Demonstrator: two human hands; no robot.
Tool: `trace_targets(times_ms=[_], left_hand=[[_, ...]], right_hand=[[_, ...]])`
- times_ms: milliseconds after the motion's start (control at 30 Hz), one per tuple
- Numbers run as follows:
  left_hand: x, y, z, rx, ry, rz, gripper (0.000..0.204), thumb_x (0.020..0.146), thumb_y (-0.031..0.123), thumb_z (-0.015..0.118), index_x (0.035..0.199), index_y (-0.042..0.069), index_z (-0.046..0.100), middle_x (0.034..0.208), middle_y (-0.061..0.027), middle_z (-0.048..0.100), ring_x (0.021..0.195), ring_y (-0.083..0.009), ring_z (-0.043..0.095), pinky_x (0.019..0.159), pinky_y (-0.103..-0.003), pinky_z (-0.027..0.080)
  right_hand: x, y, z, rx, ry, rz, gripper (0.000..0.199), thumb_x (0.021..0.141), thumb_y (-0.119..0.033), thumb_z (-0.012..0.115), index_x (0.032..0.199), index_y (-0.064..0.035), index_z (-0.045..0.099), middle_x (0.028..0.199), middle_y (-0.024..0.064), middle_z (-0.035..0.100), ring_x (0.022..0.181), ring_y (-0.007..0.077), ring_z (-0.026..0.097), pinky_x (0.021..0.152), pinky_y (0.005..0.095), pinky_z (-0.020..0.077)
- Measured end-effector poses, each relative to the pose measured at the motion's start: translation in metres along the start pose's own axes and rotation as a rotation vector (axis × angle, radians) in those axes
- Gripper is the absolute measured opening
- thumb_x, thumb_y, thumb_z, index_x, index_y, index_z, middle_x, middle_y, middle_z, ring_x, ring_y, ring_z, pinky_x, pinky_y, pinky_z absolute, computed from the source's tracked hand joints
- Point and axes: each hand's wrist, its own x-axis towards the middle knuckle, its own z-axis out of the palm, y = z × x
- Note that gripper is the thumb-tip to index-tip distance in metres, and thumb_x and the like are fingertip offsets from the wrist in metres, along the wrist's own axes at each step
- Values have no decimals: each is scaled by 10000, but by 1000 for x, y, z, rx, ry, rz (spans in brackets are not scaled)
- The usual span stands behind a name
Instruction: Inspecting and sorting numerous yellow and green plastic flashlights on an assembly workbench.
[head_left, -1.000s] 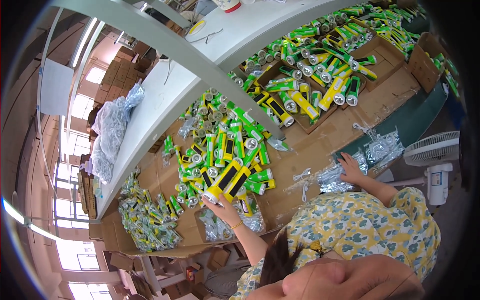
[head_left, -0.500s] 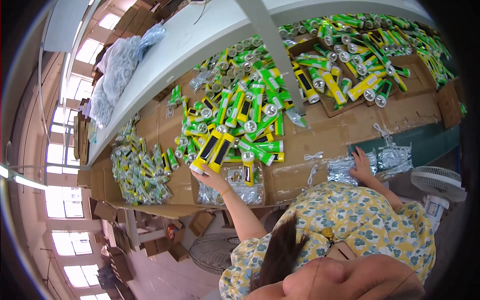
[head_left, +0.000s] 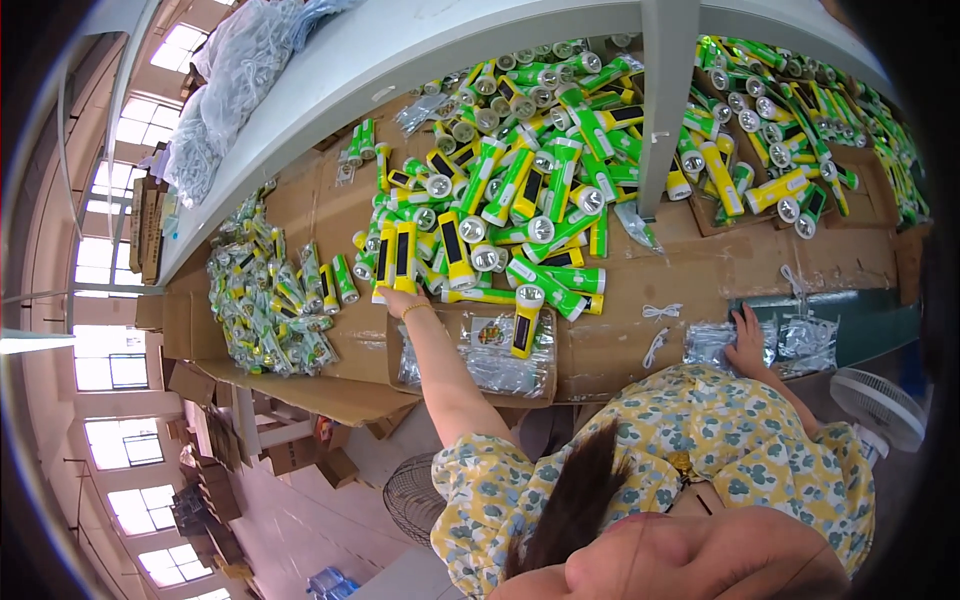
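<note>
My left hand is closed around the near ends of two yellow flashlights with black panels, at the front left of a large heap of green and yellow flashlights. Below that hand is a shallow cardboard box holding clear plastic packets, and a single yellow flashlight lies across its far right part. Off to the right, my right hand lies with fingers stretched over a pile of shiny clear packets. Nothing shows in its grip.
Bagged flashlights are heaped at the table's left end. A grey shelf post stands amid the flashlights, below a shelf carrying plastic bags. Two white cables lie on the cardboard. A white fan stands at the right.
My left hand has reached farther out with the two flashlights, which now stand more upright in the view against the heap. My right hand stays over the packets. The whole view has shifted.
</note>
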Motion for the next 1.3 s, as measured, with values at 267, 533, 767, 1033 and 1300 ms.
trace_targets(times_ms=[267,533,767,1033,1300], left_hand=[[21,5,34,169,101,57,719,853,522,567,1338,62,302,1318,-155,426,1084,-324,519,766,-454,502],[87,-1,-14,73,-339,256,580,892,279,590,1353,29,343,1344,-110,454,1160,-249,488,995,-417,396],[-6,-22,-11,201,-467,337,506,878,185,596,1305,31,372,1300,-140,466,1106,-274,509,930,-435,455],[-71,-40,-44,313,-503,310,477,932,203,497,1338,-4,356,1294,-157,458,1101,-264,508,889,-398,467],[-142,-56,-72,461,-279,346,536,927,278,496,1397,88,319,1359,-84,392,1220,-212,394,1015,-432,288]], right_hand=[[-1,-9,-14,-53,-41,36,722,626,-158,577,1321,-84,398,1481,156,243,1365,353,240,1010,496,300],[8,-17,-21,41,-42,-26,732,598,-164,626,1300,-94,432,1462,173,277,1348,365,271,999,486,326],[14,-1,-31,234,120,-35,557,687,-104,628,1229,-70,505,1342,189,409,1242,375,398,1032,438,336],[17,15,-26,66,270,69,518,749,-146,617,1233,-41,465,1379,174,366,1284,366,339,1036,467,288],[16,8,-25,21,315,85,503,767,-202,588,1231,-48,468,1384,175,375,1292,359,345,1055,470,274]])
